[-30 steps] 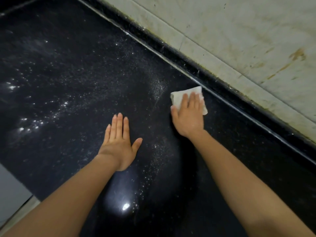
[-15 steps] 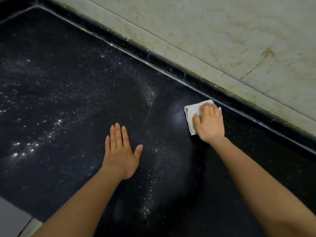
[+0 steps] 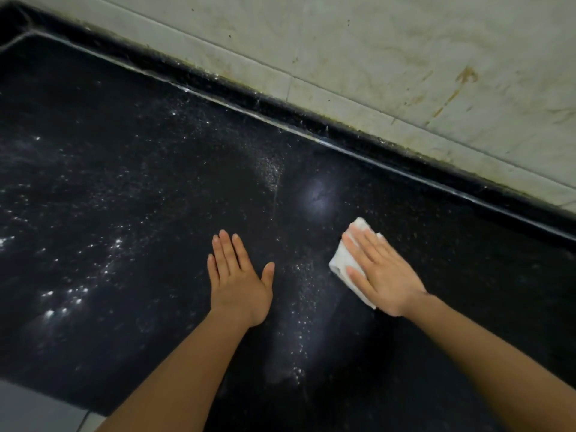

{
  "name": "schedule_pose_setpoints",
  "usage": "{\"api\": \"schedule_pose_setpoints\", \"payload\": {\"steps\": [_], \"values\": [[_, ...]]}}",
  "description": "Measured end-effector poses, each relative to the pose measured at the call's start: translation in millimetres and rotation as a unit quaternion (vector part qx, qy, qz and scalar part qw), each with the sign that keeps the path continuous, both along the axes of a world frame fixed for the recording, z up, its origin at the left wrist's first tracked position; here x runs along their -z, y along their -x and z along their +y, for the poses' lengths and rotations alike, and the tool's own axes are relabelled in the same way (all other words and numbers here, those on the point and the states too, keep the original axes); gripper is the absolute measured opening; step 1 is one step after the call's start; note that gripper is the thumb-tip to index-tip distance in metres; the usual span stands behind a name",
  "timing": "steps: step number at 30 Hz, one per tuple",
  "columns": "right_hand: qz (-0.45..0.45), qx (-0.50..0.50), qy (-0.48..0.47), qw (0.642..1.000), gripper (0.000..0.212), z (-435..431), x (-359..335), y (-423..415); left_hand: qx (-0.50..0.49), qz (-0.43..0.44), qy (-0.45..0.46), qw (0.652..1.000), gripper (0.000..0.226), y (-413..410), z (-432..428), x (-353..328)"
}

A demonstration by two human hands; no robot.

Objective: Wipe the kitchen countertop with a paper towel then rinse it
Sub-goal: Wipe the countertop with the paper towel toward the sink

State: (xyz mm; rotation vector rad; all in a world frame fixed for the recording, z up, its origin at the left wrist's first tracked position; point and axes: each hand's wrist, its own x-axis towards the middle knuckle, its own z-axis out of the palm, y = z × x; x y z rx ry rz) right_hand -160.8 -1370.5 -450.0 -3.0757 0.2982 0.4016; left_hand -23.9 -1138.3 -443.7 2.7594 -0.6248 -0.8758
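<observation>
Head view.

1. Worktop [image 3: 131, 188]: a black, glossy surface that fills most of the picture. White specks [image 3: 270, 173] lie scattered over its left and centre parts. One band of specks runs between the two hands toward the near edge. A pale light reflection [image 3: 318, 194] shows on the surface beyond the hands.

2. Left hand [image 3: 238, 283]: lies palm down, flat on the worktop. The fingers are straight and close together and the thumb is spread to the side. It holds nothing. The forearm enters from the lower edge of the picture.

3. Right hand [image 3: 386, 275]: lies palm down on the paper towel [image 3: 341, 265]. The fingers are straight and slightly spread and press the towel against the worktop. No finger curls round the towel.

4. Paper towel: white and folded into a small pad. It lies flat on the worktop under the right hand, to the right of the left hand and apart from it. Its far corner and left edge show beyond the fingers; the rest is covered by the hand.

5. Rear border: a raised black strip [image 3: 311, 121] runs along the back of the worktop. Above it stands a pale tiled wall [image 3: 358, 51] with a brown stain [image 3: 465, 77].

6. Lower left corner: a pale floor [image 3: 34, 406] shows past the worktop edge.
</observation>
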Motion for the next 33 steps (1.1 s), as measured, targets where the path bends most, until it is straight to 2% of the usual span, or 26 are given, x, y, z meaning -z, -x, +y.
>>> {"api": "schedule_pose_setpoints", "payload": {"steps": [2,4,6,7,9,13,15,17,18,20,22,23,25,27,29,33], "values": [[-0.013,0.140,0.006,0.990,0.062,-17,1,-13,0.002,0.002,-0.003,1.000,0.077,-1,0,1],[-0.024,0.272,-0.007,0.962,0.060,-21,7,-41,0.005,0.007,-0.005,1.000,0.077,-2,-1,2],[-0.034,0.336,-0.013,0.941,0.061,-10,11,-65,0.007,0.008,-0.007,1.000,0.078,-2,-1,2],[-0.038,0.337,-0.015,0.941,0.061,-2,12,-73,0.008,0.007,-0.008,1.000,0.078,-2,-1,2],[-0.047,0.279,-0.016,0.959,0.062,17,15,-74,0.008,0.009,-0.011,1.000,0.078,-3,-2,2],[-0.041,0.027,-0.025,0.998,0.062,59,10,-28,0.007,0.007,-0.012,1.000,0.078,-2,-2,3],[-0.011,-0.098,-0.053,0.994,0.057,61,4,0,0.008,0.006,-0.009,1.000,0.079,-3,-2,5],[-0.006,-0.150,-0.032,0.988,0.054,40,2,10,0.016,0.013,0.004,1.000,0.079,-4,0,5],[-0.010,-0.122,0.001,0.992,0.055,26,2,9,0.020,0.016,0.022,0.999,0.078,-5,4,4],[-0.035,0.040,0.027,0.998,0.061,1,4,-3,0.031,-0.005,0.082,0.996,0.073,-8,20,2],[-0.034,0.233,0.002,0.972,0.059,-7,7,-18,0.043,-0.072,0.135,0.987,0.068,-4,50,1],[-0.035,0.296,-0.013,0.954,0.057,-2,8,-26,0.042,-0.104,0.144,0.983,0.069,1,67,1],[-0.045,0.333,-0.020,0.941,0.058,24,11,-38,0.034,-0.132,0.138,0.981,0.075,14,103,4],[-0.069,0.255,-0.018,0.964,0.058,64,14,-40,0.024,-0.131,0.122,0.984,0.078,25,133,8],[-0.073,0.131,-0.022,0.988,0.060,106,14,-32,0.011,-0.128,0.118,0.985,0.077,32,157,11],[-0.023,-0.066,-0.060,0.996,0.060,132,6,-15,0.019,-0.141,0.119,0.983,0.071,40,186,11]]}}
